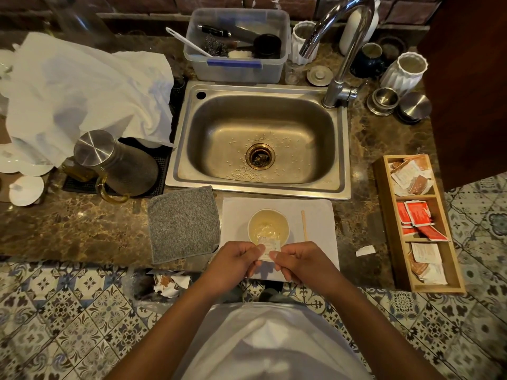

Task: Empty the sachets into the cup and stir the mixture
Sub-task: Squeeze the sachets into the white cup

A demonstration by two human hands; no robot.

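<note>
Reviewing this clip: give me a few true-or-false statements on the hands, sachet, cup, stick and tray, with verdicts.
1. Both hands hold one sachet. True: left hand and right hand pinch it.
2. The stick stands in the cup. False: it lies on the white mat, right of the cup.
3. The cup holds pale liquid. True.
4. The red sachets fill the tray's nearest compartment. False: they are in the middle one.
5. The sink is full of water. False: only droplets show.

Fingers (256, 252) cover most of the sachet (270, 249); print unreadable.
</note>
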